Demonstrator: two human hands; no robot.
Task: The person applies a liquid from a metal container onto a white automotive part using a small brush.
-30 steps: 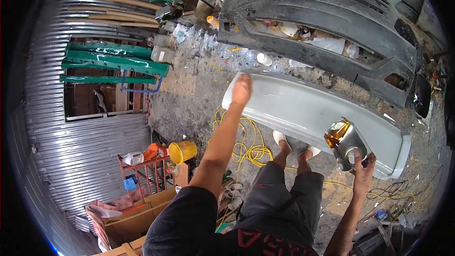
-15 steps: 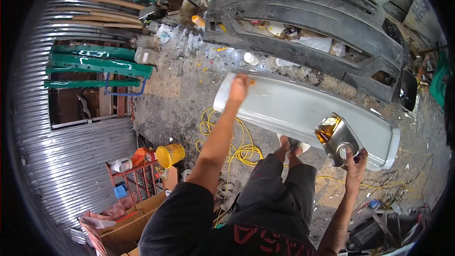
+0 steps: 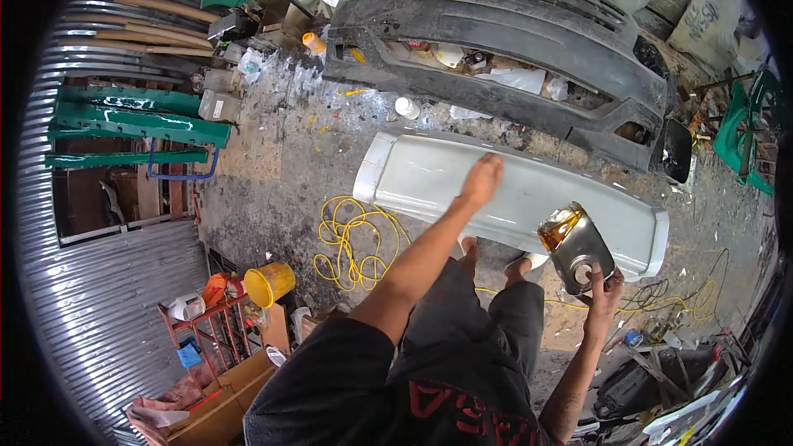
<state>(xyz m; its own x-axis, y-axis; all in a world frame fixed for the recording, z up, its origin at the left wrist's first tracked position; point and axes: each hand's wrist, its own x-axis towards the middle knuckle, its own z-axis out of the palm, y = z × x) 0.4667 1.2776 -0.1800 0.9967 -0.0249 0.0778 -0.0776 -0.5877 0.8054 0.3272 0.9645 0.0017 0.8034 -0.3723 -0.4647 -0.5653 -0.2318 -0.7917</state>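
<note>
A long, glossy pale-grey car panel [image 3: 413, 172], which looks like a bumper, lies across the floor in front of my feet. Over its middle, my left hand [image 3: 481, 181] is closed, knuckles up, at or just above the surface. Whatever its fingers hold is hidden beneath them. My right hand [image 3: 603, 299] grips a rectangular metal can [image 3: 583, 249] by its near end, next to the round neck. The can is tilted above the right part of the panel. Its far end is cut open, and amber colour shows inside.
Beyond the panel lies a large dark-grey bumper [image 3: 487, 25], with a white bottle [image 3: 406, 108] near it. A yellow cable [image 3: 355, 235] coils left of my feet. A yellow bucket [image 3: 269, 284] and a red metal rack [image 3: 219, 334] stand at lower left. Green panels [image 3: 136, 120] rest farther left.
My left hand has swept right along the panel from its left end to the middle. An orange bit seen beside it earlier is now hidden. The can stays in my right hand.
</note>
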